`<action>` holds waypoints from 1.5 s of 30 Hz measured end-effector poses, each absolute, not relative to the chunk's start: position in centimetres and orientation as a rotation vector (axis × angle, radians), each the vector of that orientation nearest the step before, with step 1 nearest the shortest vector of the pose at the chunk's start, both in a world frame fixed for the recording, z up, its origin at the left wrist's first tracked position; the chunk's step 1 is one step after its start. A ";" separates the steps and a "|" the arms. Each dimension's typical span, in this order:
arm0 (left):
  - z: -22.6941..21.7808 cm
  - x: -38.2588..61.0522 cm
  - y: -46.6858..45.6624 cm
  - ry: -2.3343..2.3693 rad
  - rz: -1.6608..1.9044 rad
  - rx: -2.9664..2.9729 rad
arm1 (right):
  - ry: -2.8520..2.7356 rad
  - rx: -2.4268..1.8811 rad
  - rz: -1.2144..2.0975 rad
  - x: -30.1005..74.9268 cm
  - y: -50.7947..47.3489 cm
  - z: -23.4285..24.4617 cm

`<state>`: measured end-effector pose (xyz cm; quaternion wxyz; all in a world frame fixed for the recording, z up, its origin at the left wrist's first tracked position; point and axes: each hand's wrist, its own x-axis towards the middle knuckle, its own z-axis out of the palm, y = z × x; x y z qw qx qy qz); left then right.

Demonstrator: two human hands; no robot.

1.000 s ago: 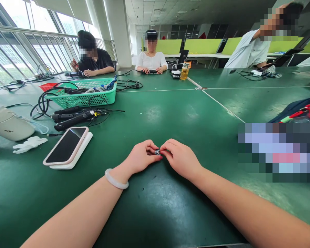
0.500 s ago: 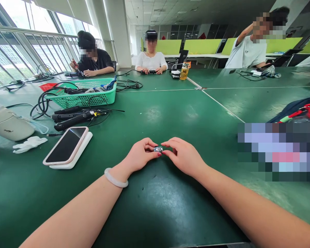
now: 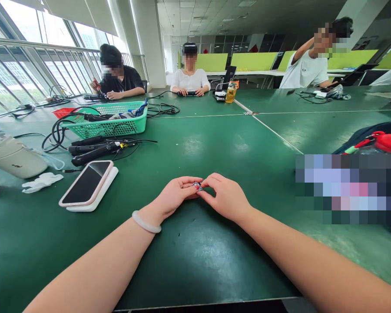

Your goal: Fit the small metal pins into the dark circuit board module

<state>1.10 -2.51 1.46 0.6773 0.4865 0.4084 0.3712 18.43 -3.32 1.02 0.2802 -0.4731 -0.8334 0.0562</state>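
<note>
A small dark piece with white and bluish markings [image 3: 197, 186] sits between my fingertips; its kind is too small to make out. My left hand [image 3: 176, 194] is closed, pinching it between thumb and fingers. From the other side, the thumb and fingers of my right hand [image 3: 226, 195] close on the same piece. Fingers cover much of it. Both hands are low over the green table [image 3: 195, 261], and a pale bracelet [image 3: 146, 222] circles my left wrist.
To the left lie a phone [image 3: 86, 183] on a white object, a white glove-like item [image 3: 42, 181], a cream pouch [image 3: 14, 156] and black handheld tools [image 3: 96, 152]. Behind them stands a green basket [image 3: 107, 127] with cables. A red-topped bundle [image 3: 384, 141] is at right. Several people sit beyond.
My right hand has moved slightly left, its fingers now on the small piece. The piece has turned to a slant and is more covered. The view has shifted slightly.
</note>
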 end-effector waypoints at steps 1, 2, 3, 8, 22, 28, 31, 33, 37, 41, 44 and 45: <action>1.4 1.1 -2.5 0.918 0.841 1.078 | -2.242 -1.262 0.133 18.3 -3.4 1.0; 1.4 1.1 -2.5 0.921 0.844 1.067 | -2.248 -1.260 0.119 18.3 -3.4 1.0; 1.4 1.1 -2.5 0.928 0.846 1.059 | -2.253 -1.259 0.108 18.2 -3.4 1.0; 1.4 1.1 -2.4 0.979 0.844 1.026 | -2.277 -1.266 0.061 18.2 -3.3 0.8; 2.1 -2.1 -0.7 1.579 0.876 1.627 | -2.183 -1.365 0.244 19.1 -2.5 1.0; 2.8 -6.8 0.5 2.411 0.620 1.915 | -2.161 -1.423 0.320 19.8 -2.0 1.2; 2.6 -8.2 0.8 2.586 0.543 1.826 | -2.165 -1.436 0.337 19.8 -2.0 1.2; 2.4 -9.0 1.0 2.646 0.489 1.738 | -2.166 -1.435 0.345 19.9 -2.0 1.2; 2.3 -10.0 1.4 2.671 0.467 1.631 | -2.170 -1.432 0.373 19.9 -2.1 1.2; 2.3 -10.4 1.6 2.665 0.485 1.624 | -2.173 -1.450 0.405 19.8 -2.1 1.2; 2.4 -10.4 1.6 2.656 0.501 1.618 | -2.182 -1.447 0.413 19.8 -2.1 1.2; 2.4 -10.4 1.7 2.655 0.495 1.615 | -2.184 -1.442 0.412 19.8 -2.1 1.2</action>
